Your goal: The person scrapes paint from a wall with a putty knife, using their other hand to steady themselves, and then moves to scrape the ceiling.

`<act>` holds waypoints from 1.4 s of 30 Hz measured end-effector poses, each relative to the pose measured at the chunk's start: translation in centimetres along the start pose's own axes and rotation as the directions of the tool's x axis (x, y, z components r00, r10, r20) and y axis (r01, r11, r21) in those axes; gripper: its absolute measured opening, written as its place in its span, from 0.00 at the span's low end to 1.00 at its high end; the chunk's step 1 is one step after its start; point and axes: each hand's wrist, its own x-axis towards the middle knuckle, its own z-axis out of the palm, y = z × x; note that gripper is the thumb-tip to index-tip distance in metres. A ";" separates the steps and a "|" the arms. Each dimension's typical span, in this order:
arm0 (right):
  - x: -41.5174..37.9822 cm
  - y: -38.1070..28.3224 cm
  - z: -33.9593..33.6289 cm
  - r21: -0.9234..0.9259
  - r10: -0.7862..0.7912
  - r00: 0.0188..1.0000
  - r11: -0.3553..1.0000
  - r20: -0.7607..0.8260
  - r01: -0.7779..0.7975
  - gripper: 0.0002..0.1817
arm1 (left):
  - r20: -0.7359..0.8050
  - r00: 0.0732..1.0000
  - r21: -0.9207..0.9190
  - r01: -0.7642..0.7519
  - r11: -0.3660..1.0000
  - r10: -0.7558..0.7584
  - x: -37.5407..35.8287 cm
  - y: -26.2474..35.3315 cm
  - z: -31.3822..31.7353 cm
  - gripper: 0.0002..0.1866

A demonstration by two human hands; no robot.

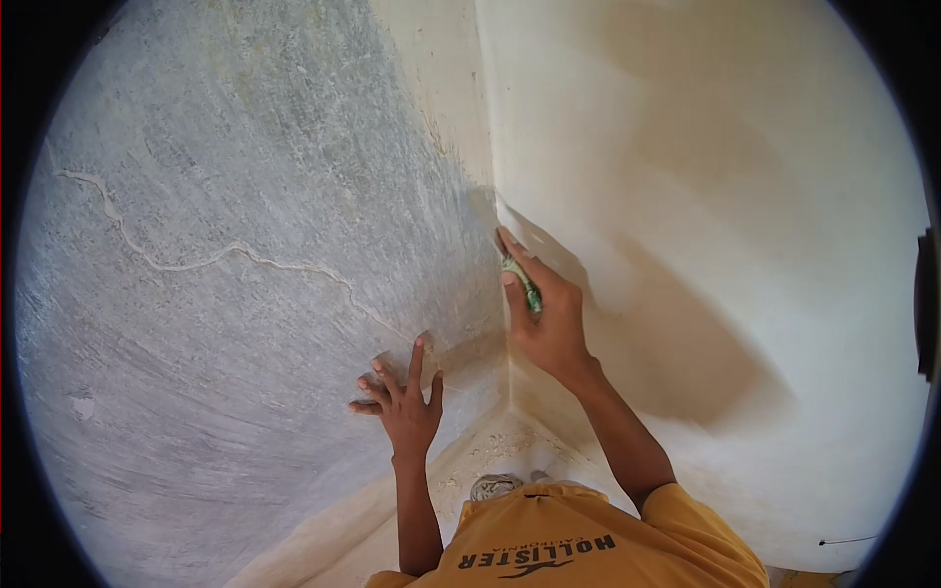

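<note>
My right hand (555, 318) is closed around a green-handled scraper (530, 293) at the inner corner of the room. Its index finger stretches up along the corner line, and the hand covers much of the tool. Lower and to the left, my left hand (407, 407) holds nothing, with fingers spread against the rough grey wall (245, 343). A pale, winding crack line (235, 248) crosses that wall and runs down close to the left fingertips.
A smooth cream wall (784, 274) rises on the right, with my arm's shadow on it. Cream coating (441, 69) covers the grey wall's upper edge by the corner. Crumbs of debris (500, 441) lie on the floor below, near my shoe (495, 486). A dark fixture (924, 304) sits far right.
</note>
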 end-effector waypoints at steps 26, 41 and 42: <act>1.2 -0.6 -1.2 0.021 0.023 0.999 0.999 0.037 -0.024 0.24 | 0.036 0.999 0.011 0.029 1.000 -0.029 0.2 0.3 -0.3 0.37; 0.7 1.4 -0.2 0.073 -0.166 0.984 0.983 -0.062 0.171 0.24 | -0.005 0.999 -0.019 0.041 0.999 -0.041 0.4 0.6 -0.3 0.35; 1.2 1.3 -0.5 0.074 -0.199 0.976 0.976 -0.090 0.206 0.24 | -0.014 0.999 -0.030 0.047 0.998 -0.047 0.3 0.6 -0.3 0.34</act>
